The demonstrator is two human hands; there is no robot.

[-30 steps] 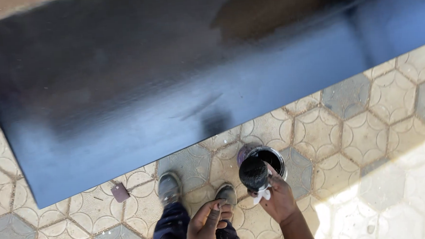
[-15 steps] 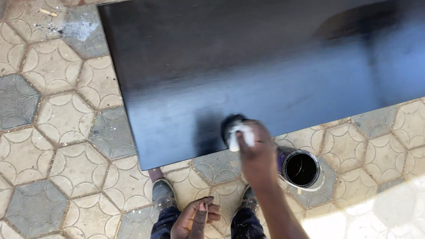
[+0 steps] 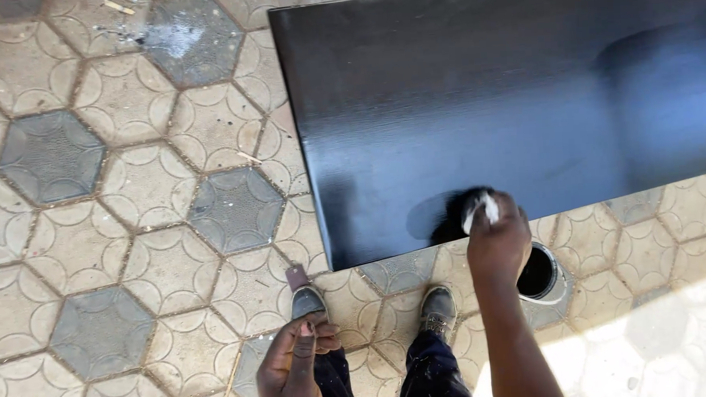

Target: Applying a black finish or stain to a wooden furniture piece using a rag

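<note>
Looking down from my head camera, my right hand (image 3: 498,243) is closed around a wad of black-stained cloth with white ends (image 3: 473,208), pressing it onto the near edge of the big glossy black-painted board (image 3: 508,94) lying on the hexagonal paving stones (image 3: 128,202). Just beside my wrist stands a small round tin of black paint (image 3: 541,276). My left hand (image 3: 292,369) hangs loose and empty over my knee, above my grey shoes (image 3: 308,300).
</note>
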